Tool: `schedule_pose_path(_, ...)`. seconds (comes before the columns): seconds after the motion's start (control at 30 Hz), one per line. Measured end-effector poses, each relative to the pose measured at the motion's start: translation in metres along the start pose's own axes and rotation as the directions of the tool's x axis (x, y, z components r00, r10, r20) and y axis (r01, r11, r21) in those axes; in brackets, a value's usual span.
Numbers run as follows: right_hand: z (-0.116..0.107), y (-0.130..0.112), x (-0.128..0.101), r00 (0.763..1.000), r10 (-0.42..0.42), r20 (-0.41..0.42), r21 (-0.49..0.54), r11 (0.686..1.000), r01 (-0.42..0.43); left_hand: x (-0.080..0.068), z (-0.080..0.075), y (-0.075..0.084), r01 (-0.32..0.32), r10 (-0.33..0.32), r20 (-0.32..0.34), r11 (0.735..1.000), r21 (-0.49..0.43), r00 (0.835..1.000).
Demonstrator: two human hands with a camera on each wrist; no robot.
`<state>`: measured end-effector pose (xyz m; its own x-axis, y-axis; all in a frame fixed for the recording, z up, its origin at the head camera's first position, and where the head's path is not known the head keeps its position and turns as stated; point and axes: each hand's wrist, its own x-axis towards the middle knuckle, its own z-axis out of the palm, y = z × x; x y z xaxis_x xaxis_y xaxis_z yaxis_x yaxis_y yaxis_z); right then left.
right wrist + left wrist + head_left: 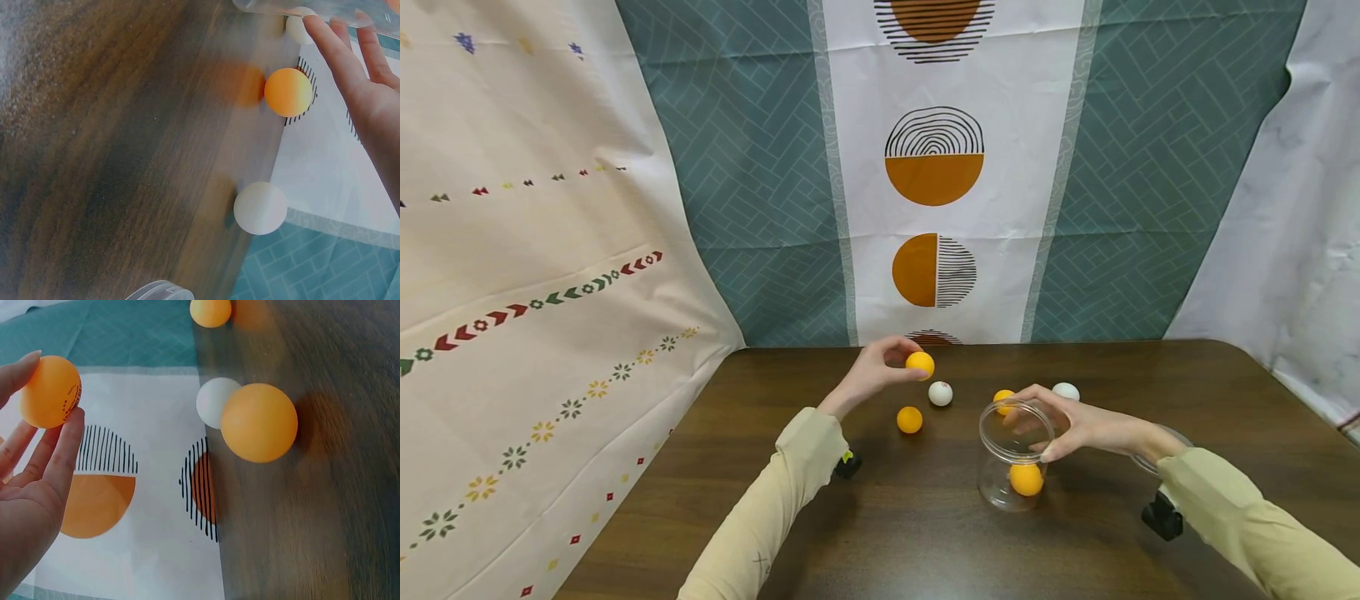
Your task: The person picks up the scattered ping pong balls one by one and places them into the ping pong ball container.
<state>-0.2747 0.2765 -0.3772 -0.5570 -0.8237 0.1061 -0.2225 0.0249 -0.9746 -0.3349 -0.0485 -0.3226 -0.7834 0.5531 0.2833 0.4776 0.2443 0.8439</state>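
My left hand (904, 363) is raised above the far middle of the table and pinches an orange ball (920, 364) between thumb and fingertips; the left wrist view shows that ball (51, 387) in the fingers (59, 450). My right hand (1051, 429) grips the rim of a clear jar (1000, 487), thumb on the near side, fingers on the far side. One orange ball (1026, 479) lies inside the jar. Loose on the table are an orange ball (909, 419), a white ball (940, 393), another orange ball (1002, 397) behind the jar and a white ball (1065, 391).
The dark wooden table (925, 533) ends at patterned cloth backdrops (760, 208) behind and to the left. A clear lid (156, 290) lies near my right wrist. Black wrist cameras (847, 464) sit under both sleeves.
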Motion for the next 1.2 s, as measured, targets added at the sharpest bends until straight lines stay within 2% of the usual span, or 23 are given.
schedule_pose_path(0.17,0.000,0.000,0.000,1.000,-0.005,0.001,-0.001,1.000,0.005,0.009,0.004,-0.020,-0.010,0.010,-0.006,1.000,-0.022,1.000)
schedule_pose_path(0.37,0.000,-0.001,0.000,1.000,0.003,0.002,-0.005,1.000,-0.003,0.010,0.009,-0.016,-0.033,0.033,-0.001,0.999,-0.036,0.999)
schedule_pose_path(0.43,0.000,-0.001,0.000,1.000,-0.001,0.004,-0.007,1.000,0.001,0.010,0.011,-0.011,-0.035,0.035,0.011,0.998,-0.043,0.999)
schedule_pose_path(0.67,0.000,0.000,0.000,1.000,-0.001,0.005,0.008,1.000,0.001,-0.001,0.013,0.024,-0.059,0.064,0.076,0.996,-0.061,0.995)
schedule_pose_path(0.83,0.000,-0.001,0.001,1.000,-0.008,0.007,-0.002,1.000,0.008,-0.002,0.016,0.033,-0.054,0.059,0.107,0.997,-0.051,0.992)
schedule_pose_path(0.9,0.000,-0.001,0.000,1.000,-0.001,0.003,-0.007,1.000,0.001,0.000,0.017,0.032,-0.055,0.062,0.117,0.997,-0.058,0.991)
schedule_pose_path(1.13,-0.001,0.001,0.000,1.000,0.023,-0.007,-0.013,1.000,-0.023,0.013,0.024,0.011,-0.079,0.091,0.125,0.992,-0.102,0.988)
schedule_pose_path(1.2,-0.001,0.002,0.000,1.000,0.023,-0.007,-0.013,1.000,-0.023,0.014,0.025,0.009,-0.085,0.097,0.123,0.991,-0.099,0.988)
